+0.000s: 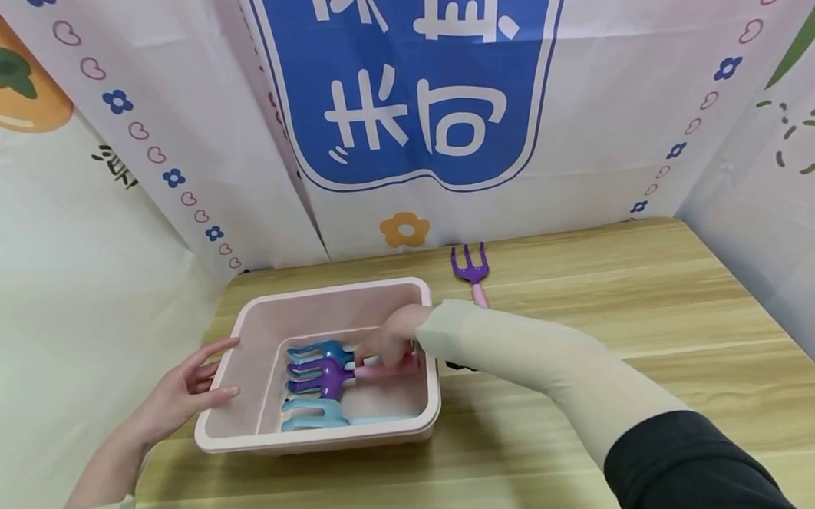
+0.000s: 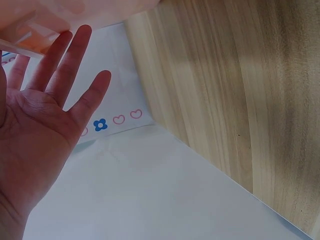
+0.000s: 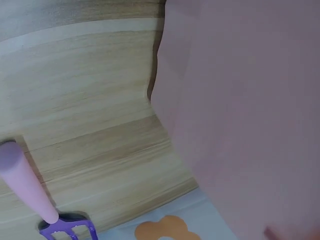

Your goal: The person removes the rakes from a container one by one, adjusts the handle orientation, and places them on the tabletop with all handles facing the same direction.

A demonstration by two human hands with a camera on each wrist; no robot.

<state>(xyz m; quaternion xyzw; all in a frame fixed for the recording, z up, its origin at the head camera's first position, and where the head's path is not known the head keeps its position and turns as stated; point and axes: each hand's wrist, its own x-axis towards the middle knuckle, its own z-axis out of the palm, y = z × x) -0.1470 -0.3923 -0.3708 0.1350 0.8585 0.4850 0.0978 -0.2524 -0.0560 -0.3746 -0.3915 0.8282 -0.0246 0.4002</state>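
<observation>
My left hand (image 1: 180,393) grips the left rim of a pale pink plastic basin (image 1: 320,437), the thumb over the rim and other fingers outside. In the left wrist view the hand's palm (image 2: 37,120) faces the camera, with fingertips at the basin's wall. My right hand (image 1: 391,338) reaches down inside the basin and pinches the handle of a blue toy hand rake (image 1: 329,349). Beside it lies a purple hand rake (image 1: 331,378) with a pink handle, close under my fingers. A light blue hand rake (image 1: 315,414) lies nearest the front wall.
On the table (image 1: 590,299), behind my right forearm, lies a purple garden fork (image 1: 470,266) with a pink handle. The fork's pink handle (image 3: 30,187) also shows in the right wrist view. A printed white cloth (image 1: 199,104) hangs along the table's back edge.
</observation>
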